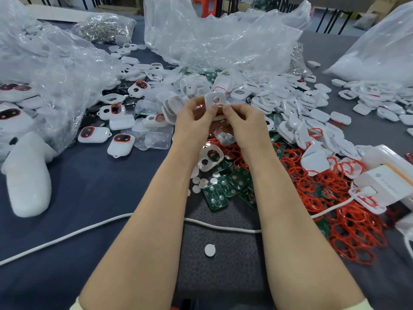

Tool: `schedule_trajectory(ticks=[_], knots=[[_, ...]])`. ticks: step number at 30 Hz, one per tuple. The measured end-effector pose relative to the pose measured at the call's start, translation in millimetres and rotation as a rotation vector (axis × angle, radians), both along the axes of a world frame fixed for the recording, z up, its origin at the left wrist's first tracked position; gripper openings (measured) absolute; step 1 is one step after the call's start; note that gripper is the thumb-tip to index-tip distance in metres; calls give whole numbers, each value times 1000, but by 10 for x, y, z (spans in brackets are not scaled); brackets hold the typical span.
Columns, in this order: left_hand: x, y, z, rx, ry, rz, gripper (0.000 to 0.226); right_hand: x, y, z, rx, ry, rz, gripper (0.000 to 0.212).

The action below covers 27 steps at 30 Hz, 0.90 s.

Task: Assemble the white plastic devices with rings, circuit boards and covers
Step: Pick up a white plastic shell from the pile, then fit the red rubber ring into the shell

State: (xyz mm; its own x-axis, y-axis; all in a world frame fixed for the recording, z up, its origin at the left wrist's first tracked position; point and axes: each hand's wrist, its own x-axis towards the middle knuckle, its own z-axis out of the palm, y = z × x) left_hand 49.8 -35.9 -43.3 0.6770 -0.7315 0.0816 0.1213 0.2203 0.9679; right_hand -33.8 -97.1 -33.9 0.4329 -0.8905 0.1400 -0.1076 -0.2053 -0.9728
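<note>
Grey-blue cloth tabletop [89,186], black metal frames [219,5] behind, orange stool [206,6]

Illumination bright, even and diffuse, apparently from overhead; shadows on the table [89,186] are soft and faint. Specular glare noted on the clear plastic bags [219,36]. Wide-angle bowing at the frame edges; far background soft, foreground adequately sharp.
</note>
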Motion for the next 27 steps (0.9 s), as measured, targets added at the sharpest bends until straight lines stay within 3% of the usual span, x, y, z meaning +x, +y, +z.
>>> schedule_trajectory(ticks=[5,9,13,17,23,27], knots=[[-10,25,20,-34,71,-24,15,-14,10,6,5,-20,-2,19],[61,39,93,-82,241,66,16,-46,-15,34,-127,45,-89,8],[195,98,158,-232,513,162,17,-107,-41,52,-300,213,-175,8],[247,141,188,-330,626,178,40,-36,62,50,-402,447,-10,18],[273,204,224,-442,730,91,19,112,168,-23,-488,641,84,25],[241,220,309,-492,738,76,14,183,198,28,-500,549,34,23]])
